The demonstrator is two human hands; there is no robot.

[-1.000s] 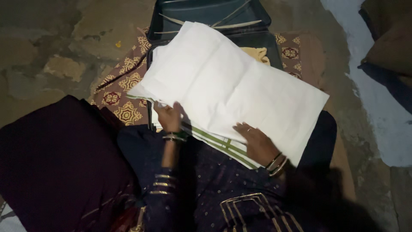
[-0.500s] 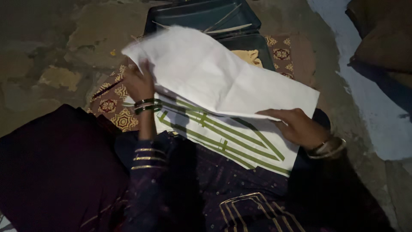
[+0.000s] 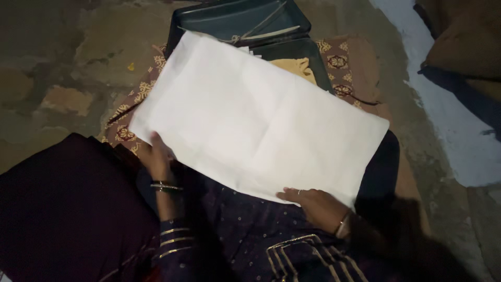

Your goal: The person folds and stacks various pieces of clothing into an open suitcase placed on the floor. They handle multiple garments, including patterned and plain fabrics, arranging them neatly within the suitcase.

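Head view: both my hands sit at the near edge of a folded white cloth [image 3: 255, 117] spread over my lap.

Going left to right, my left hand [image 3: 155, 156] grips the cloth's near-left corner, fingers curled under it, bangles at the wrist. My right hand [image 3: 313, 203] lies flat and spread on the near-right edge. The cloth is plain, creased, lying slantwise, its far end over a dark open suitcase [image 3: 240, 23] on a patterned mat [image 3: 136, 99].
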